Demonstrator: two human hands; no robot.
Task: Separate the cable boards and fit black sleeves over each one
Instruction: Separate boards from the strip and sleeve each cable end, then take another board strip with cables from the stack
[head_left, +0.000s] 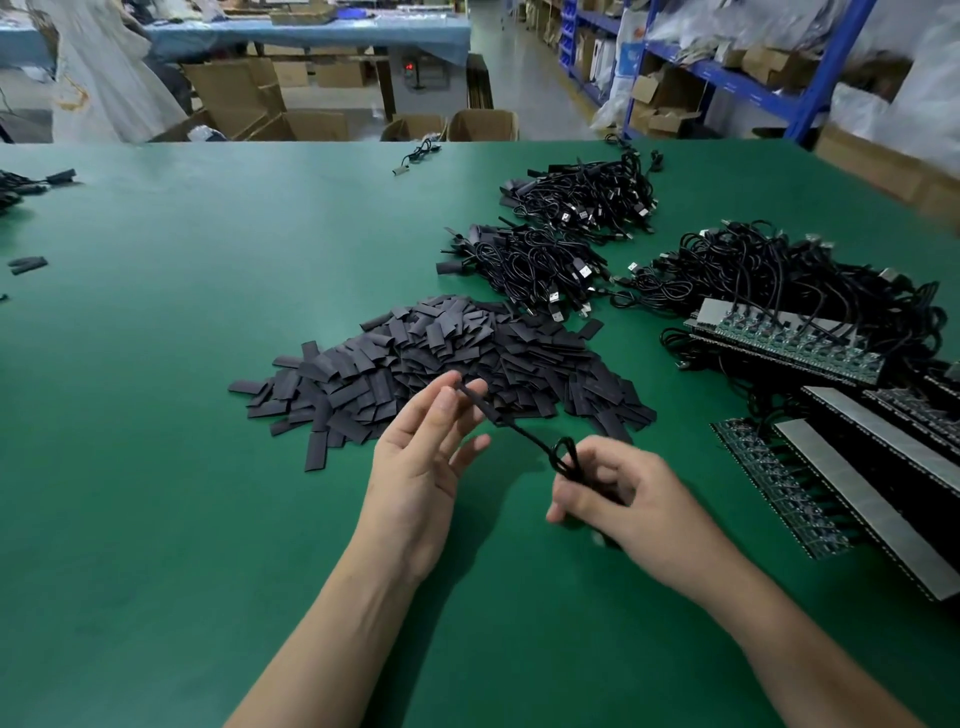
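One narrow black sleeve (480, 405) on cable (565, 456).

No legible text anywhere. Red digits glow on a grey box (415, 70) under the far table (311, 32), too blurred to read. Blue-white bag (630, 52) on the far right shelf (727, 75) carries print, unreadable.

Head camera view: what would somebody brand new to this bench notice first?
Most likely the heap of black sleeves spread across the middle of the green table, just beyond the hands. Next, the left hand and right hand in the foreground, holding one black cable between them. On the right lie tangled cable bundles and rows of boards.
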